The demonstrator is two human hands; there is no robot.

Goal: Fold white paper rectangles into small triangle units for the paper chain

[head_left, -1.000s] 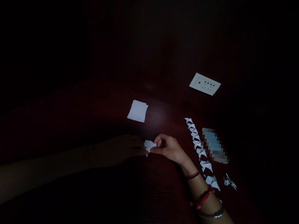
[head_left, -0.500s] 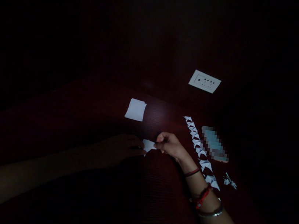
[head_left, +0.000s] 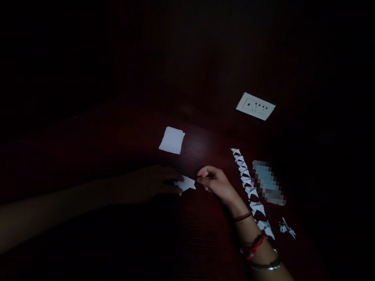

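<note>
Where a dark red wooden table (head_left: 192, 253) meets a dim wall bearing a socket plate (head_left: 255, 106), a folded paper piece (head_left: 185, 184) lies flatter than a second ago, the right hand (head_left: 214, 184) pinching its right tip, the left hand (head_left: 146, 183) on its left edge with its grip indiscernible, and a paper stack (head_left: 172, 140) beyond it.

I see a matt white paper piece (head_left: 186, 183) on the dark, grained wood table (head_left: 194, 244), faintly glossy beside it.

Bare forearms, above the right hand (head_left: 214, 184) a thin dark band (head_left: 242, 217), red cord bracelet (head_left: 253, 249), silver bangle (head_left: 269, 265)
</note>
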